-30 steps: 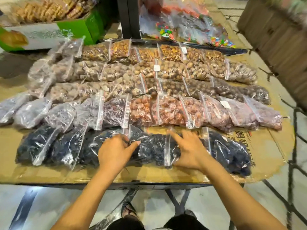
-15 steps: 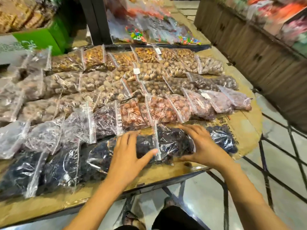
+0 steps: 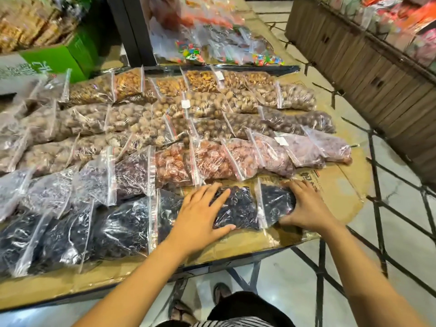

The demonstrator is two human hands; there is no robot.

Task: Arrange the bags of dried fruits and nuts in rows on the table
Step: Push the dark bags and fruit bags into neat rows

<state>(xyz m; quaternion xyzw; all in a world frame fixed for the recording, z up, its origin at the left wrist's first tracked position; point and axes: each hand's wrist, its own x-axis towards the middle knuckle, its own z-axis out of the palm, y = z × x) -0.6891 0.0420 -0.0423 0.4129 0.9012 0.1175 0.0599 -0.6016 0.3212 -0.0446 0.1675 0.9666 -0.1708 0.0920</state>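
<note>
**Risks.**
- The end bag of dark dried fruit lies at 4 o'clock on the cardboard sheet, close to the near rim of the desk. In my judgement a pull toward 6 o'clock could carry it over that rim to the floor.
- The plastic looks slick and the bags overlap. A sideways shove toward 9 o'clock may ride the end bag up over the neighbouring bag instead of seating it alongside.
- The left grip bears down flat. Heavy pressure could crush fruit or strain the zip strip.
- The near row ends short of the reddish-fruit row behind it at 3 o'clock, so the row ends may finish uneven.

**Grips.**
- Left grip: fingers straight and spread, lying on the neighbouring bag, thumb along its near edge.
- Right grip: fingers over the far side and thumb at the near side, clamped round the outer end of the end bag.

**Condition of goods.**
- Clear zip bags, plump and creased, glossy under the light.
- The contents are near-black wrinkled fruit.
- The end bag's zip strip touches the neighbouring bag.
- The near row runs from 9 o'clock to 4 o'clock, with each bag overlapping the next.
</note>
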